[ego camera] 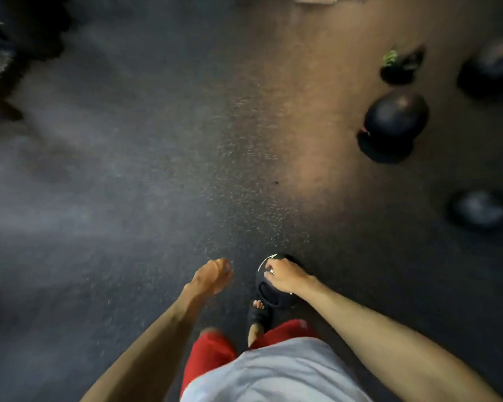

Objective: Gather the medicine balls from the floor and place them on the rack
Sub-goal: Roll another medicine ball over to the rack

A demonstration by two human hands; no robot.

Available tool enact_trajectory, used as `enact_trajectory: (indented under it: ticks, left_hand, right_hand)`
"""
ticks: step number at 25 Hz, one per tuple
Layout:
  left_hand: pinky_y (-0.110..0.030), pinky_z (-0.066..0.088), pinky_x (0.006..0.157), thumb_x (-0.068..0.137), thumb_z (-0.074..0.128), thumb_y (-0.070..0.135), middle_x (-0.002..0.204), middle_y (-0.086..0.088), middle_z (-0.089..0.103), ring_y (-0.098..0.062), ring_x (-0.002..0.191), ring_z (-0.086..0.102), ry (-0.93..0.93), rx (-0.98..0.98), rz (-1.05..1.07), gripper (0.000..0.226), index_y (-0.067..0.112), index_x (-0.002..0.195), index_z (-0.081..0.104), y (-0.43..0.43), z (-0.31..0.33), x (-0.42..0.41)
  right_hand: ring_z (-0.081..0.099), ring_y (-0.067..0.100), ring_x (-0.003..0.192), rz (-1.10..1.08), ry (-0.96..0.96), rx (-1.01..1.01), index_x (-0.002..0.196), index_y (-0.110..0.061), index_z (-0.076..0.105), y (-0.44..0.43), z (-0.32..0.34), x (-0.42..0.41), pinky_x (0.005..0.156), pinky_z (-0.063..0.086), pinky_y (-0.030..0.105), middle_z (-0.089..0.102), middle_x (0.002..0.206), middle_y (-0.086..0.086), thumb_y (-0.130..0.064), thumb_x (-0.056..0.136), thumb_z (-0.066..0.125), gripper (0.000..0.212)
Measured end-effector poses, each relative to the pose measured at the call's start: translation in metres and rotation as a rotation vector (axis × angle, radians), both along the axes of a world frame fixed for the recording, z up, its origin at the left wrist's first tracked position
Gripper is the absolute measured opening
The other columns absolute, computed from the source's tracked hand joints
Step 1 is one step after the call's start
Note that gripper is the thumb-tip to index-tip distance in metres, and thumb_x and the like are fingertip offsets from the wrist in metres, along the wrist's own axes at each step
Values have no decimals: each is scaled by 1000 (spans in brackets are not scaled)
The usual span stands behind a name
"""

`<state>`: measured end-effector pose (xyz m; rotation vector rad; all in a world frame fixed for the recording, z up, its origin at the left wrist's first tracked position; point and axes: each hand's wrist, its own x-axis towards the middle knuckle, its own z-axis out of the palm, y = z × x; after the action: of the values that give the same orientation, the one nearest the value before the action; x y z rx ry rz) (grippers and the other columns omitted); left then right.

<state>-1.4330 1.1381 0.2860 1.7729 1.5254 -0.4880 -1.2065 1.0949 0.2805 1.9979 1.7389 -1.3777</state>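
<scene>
Our pale grey shirt (273, 372) and red shorts (209, 352) fill the bottom of the view. Below them, one foot in a black strapped sandal (259, 314) is planted on the dark speckled rubber floor (157, 169).

Just ahead of that foot our right hand (285, 278) grips a small black round medicine ball with white markings (270, 294). The fingers are curled over its top and look hooked into a moulded handle opening. We judge that it hangs low beside the leg because a straight arm is the easiest way to carry a heavy ball one-handed. It seems to be off the floor, though the angle does not let us be sure.

Our left hand (214, 275) is blurred. Its fingers are loosely curled around nothing, and it hangs free, probably for balance.

To the right, well apart from us, more balls lie scattered on the floor:
- a large matt black ball (398, 114), touching a smaller dark ball with a red mark (384, 149) just in front of it
- a dark ball with a green mark (401, 63) beyond them
- a big dark ball at the right edge (491, 68)
- a greyish ball (479, 210) nearer to us

Several are therefore not yet gathered.

At the upper left, a dark blurred frame (0, 53) may be the rack, but we cannot tell. We take the step in hand to be carrying this one ball across to it.
</scene>
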Motion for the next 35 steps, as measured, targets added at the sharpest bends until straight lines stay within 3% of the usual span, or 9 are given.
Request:
enact_trajectory:
  ticks: [8,12,16,21,25,30,35]
  left_hand:
    - [-38,46,99,102,50,34,128,-13,64,-33,121,59,-34,-56,-662,36,13,130,58,104,-40,72]
    - [-41,51,96,99,52,38,122,-14,68,-32,113,64,-19,-165,-916,34,18,124,61,139,-72,84]
    - [-38,51,95,98,56,37,120,-13,68,-33,111,64,-30,-230,-1062,32,17,122,62,158,-103,94]
    - [-36,48,93,101,53,34,122,-13,67,-33,114,62,3,-256,-1163,33,16,128,59,156,-176,111]
    - [-33,46,91,101,54,34,123,-13,66,-34,116,61,12,-296,-1041,38,16,134,53,149,-273,121]
    - [-45,38,111,104,42,45,147,-17,50,-37,133,48,-25,-388,-577,56,22,154,31,132,-395,136]
    - [-54,29,118,103,35,55,164,-9,22,-34,147,29,-57,-448,-181,65,27,159,18,117,-490,144]
  right_hand:
    - [54,35,125,-626,-92,-74,133,-16,55,-21,-23,-8,97,45,39,59,135,16,-37,101,46,39]
    - [59,35,117,-941,-105,-122,125,-14,59,-20,-35,-42,94,49,40,64,129,14,-35,101,46,35]
    - [57,35,120,-1153,-102,-158,130,-14,57,-19,-58,-80,97,48,42,63,128,15,-33,102,47,36]
    - [52,35,125,-1264,-118,-161,136,-15,52,-26,-138,-100,101,45,45,58,132,16,-33,102,47,39]
    - [36,34,138,-1179,-181,-136,146,-21,41,-29,-248,-98,112,33,52,44,145,12,-39,98,51,52]
    - [0,37,154,-975,-367,-14,159,-29,14,-23,-383,-69,121,7,63,8,167,13,-59,95,47,77]
    - [-3,37,154,-839,-479,176,158,-27,22,-17,-481,-41,120,5,66,7,167,17,-64,93,46,79]
